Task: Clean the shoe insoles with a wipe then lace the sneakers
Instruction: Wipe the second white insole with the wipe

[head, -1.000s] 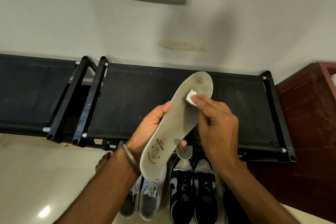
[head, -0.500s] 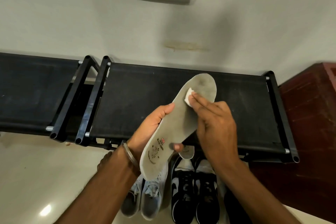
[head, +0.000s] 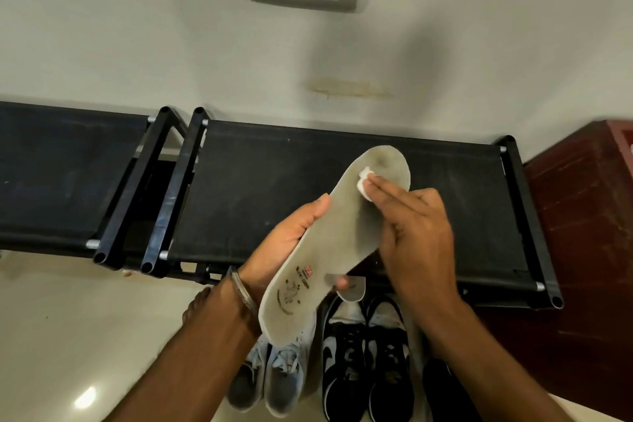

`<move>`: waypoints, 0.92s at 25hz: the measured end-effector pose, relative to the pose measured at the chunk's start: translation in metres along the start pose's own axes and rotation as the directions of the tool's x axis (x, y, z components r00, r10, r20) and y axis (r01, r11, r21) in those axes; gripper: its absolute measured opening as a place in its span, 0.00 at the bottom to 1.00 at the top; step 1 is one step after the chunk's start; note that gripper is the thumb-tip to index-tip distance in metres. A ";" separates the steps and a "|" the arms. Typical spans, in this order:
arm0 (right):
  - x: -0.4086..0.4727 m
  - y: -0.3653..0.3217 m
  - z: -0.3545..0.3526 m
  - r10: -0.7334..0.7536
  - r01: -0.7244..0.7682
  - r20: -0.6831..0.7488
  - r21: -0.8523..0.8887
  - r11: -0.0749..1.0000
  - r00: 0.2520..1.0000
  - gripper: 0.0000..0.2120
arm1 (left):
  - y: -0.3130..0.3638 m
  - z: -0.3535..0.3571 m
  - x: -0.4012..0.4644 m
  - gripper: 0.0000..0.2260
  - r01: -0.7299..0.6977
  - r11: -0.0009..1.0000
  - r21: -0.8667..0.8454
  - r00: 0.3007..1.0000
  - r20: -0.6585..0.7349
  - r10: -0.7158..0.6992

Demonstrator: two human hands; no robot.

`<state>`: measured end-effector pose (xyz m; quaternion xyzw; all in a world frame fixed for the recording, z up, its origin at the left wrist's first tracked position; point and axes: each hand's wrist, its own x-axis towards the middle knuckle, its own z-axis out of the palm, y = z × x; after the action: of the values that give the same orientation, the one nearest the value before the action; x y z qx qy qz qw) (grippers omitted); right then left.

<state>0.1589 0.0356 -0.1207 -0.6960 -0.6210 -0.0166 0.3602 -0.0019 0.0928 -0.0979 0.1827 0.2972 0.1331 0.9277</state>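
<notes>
The left hand [head: 291, 236] holds the insole [head: 337, 233] up in the air, over the black rack [head: 260, 188]. Its thumb curls over one edge and a fingertip peeks out on the other edge, so it grips the insole from below. The toe end points up and away. The heel end hangs low, above the grey shoes [head: 270, 377].

The right hand [head: 411, 226] lies on top of the insole. Its fingers are straight and pressed close together. They push a small white wipe [head: 363, 181] flat against the toe end. The wipe is folded small, and most of it hides under the fingertips.

To do this step well, I think the left hand should hold tight so the soft insole does not bend away. The right hand should press flat and rub in long strokes, from toe to heel. There is a dark smudge near the toe, and it may need more rubbing. The wipe is tiny, so it could slip out from under the fingers. The black-and-white sneakers [head: 366, 363] sit on the floor and wait for laces later.

Compared with a second ago, the wipe sits a little nearer the tip of the toe end. The left hand holds the insole in the same way. The shoes have not moved.
</notes>
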 end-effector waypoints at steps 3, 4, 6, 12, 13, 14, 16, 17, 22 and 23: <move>-0.001 0.016 -0.004 0.125 -0.125 -0.033 0.023 0.992 0.992 0.17 | -0.002 0.000 -0.001 0.20 -0.006 0.999 -0.036 1.000 -0.027 0.005; -0.001 0.015 -0.004 0.138 -0.136 -0.038 0.048 0.990 0.990 0.19 | -0.002 0.002 -0.001 0.19 -0.039 0.998 -0.051 0.998 -0.056 0.036; 0.000 0.011 -0.004 0.132 -0.126 -0.064 0.101 0.987 0.989 0.18 | 0.000 0.001 0.002 0.18 -0.117 0.991 -0.063 0.985 -0.137 0.107; -0.008 -0.010 0.005 0.035 -0.033 -0.011 0.166 0.986 0.999 0.14 | -0.004 0.006 0.003 0.21 -0.197 0.970 -0.146 0.980 -0.052 0.191; -0.009 -0.013 0.007 0.010 -0.011 0.012 0.178 0.984 1.000 0.13 | -0.005 0.009 0.003 0.22 -0.193 0.972 -0.137 0.981 -0.027 0.191; -0.010 -0.014 0.009 -0.006 0.001 0.028 0.183 0.983 1.000 0.13 | -0.006 0.010 0.003 0.22 -0.185 0.971 -0.151 0.983 -0.020 0.184; -0.010 -0.013 0.011 -0.001 -0.006 0.035 0.177 0.984 0.999 0.13 | -0.007 0.009 0.005 0.22 -0.165 0.969 -0.183 0.986 -0.044 0.159; -0.009 -0.012 0.012 0.013 -0.019 0.033 0.176 0.984 0.999 0.13 | -0.008 0.007 0.006 0.24 -0.152 0.971 -0.183 0.988 -0.055 0.145; -0.008 -0.005 0.006 0.075 -0.076 0.015 0.152 0.985 0.997 0.17 | -0.008 0.005 0.001 0.22 -0.134 0.989 -0.062 0.991 -0.006 0.134; -0.007 -0.003 0.005 0.075 -0.076 0.013 0.143 0.987 0.997 0.17 | -0.009 0.007 0.001 0.20 -0.125 0.991 -0.057 0.992 -0.013 0.124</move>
<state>0.1527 0.0323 -0.1259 -0.6914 -0.5952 0.0443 0.4072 0.0043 0.0837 -0.0966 0.1735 0.2855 0.2001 0.9211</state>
